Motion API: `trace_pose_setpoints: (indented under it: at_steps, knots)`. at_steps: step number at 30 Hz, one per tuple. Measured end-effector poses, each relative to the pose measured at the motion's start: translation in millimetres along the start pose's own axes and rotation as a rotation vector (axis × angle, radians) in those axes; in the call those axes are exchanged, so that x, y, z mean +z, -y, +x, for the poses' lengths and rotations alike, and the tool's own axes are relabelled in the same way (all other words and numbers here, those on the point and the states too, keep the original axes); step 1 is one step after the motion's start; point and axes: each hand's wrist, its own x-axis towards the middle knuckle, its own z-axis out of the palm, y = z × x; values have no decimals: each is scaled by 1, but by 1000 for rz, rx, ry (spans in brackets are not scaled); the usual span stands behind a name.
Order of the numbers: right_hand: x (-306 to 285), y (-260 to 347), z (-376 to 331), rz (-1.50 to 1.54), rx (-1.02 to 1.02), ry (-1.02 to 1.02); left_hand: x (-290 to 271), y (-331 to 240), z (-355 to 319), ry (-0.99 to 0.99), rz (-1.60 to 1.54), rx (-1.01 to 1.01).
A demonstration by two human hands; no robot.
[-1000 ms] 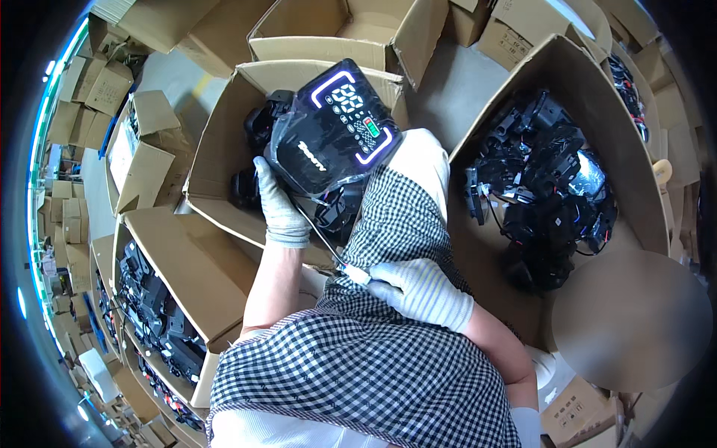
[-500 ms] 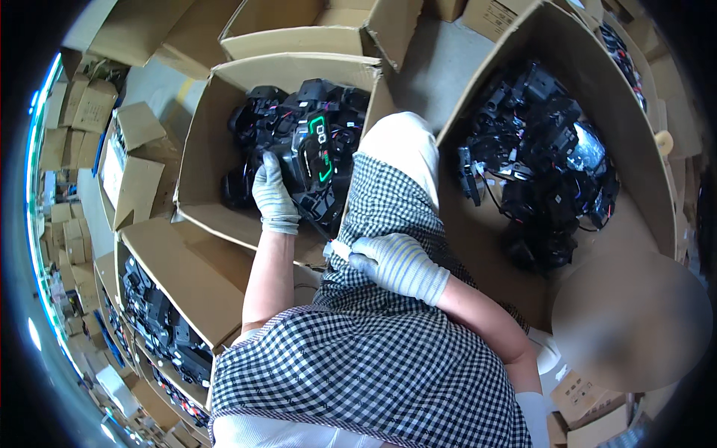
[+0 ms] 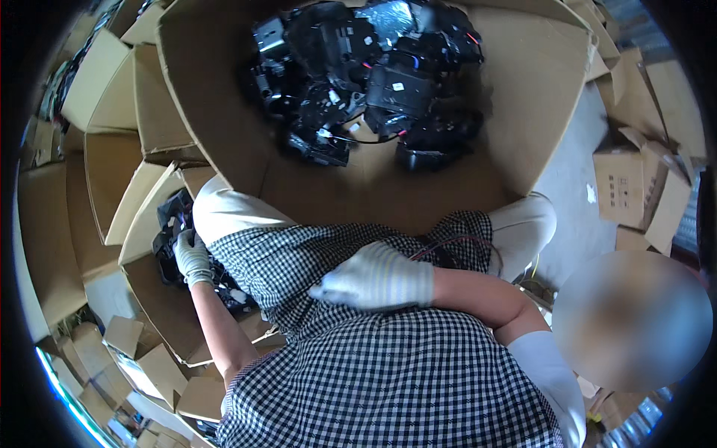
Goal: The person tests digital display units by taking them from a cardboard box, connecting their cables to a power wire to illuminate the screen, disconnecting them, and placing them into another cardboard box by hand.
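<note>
My left hand [image 3: 193, 258], in a striped glove, reaches into a cardboard box [image 3: 146, 278] beside my left knee. Its fingers are closed about a black plastic part [image 3: 177, 205] among several dark parts, and their tips are partly hidden. Over the checked apron [image 3: 358, 358] on my lap is my right hand [image 3: 373, 280], also gloved, its fingers pressed together and pointing left. Whatever is in them, if anything, does not show. Thin reddish wires [image 3: 457, 240] curve over the apron just beyond the right wrist, next to a dark object that I cannot make out.
In front of my knees stands a large open carton [image 3: 545, 97] with several black plastic assemblies [image 3: 399, 86], some wrapped in film. More open cartons [image 3: 112, 183] crowd the left. On the right, a cardboard box [image 3: 624, 187] stands on the grey floor [image 3: 571, 194].
The view has turned right, bringing the large carton to the front. The left-hand box now lies at the left. My right hand has left the white piece it held earlier, or hides it.
</note>
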Motion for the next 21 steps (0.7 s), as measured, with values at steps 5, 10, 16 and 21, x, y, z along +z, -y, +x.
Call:
trace_pose_setpoints:
  at_steps: [5,10,16,21]
  knots:
    - [6,-47,-62,166,181,-264,-46,-150,-20,-480,-108,464]
    - [28,-86,-71,-75,48,-406,-12,-334,-46,2,-97,1129]
    - [25,-107,-57,172,350,-339,230,-358,6,640,590,941]
    - [19,-124,-68,228,436,-542,256,-350,-28,509,755,1147]
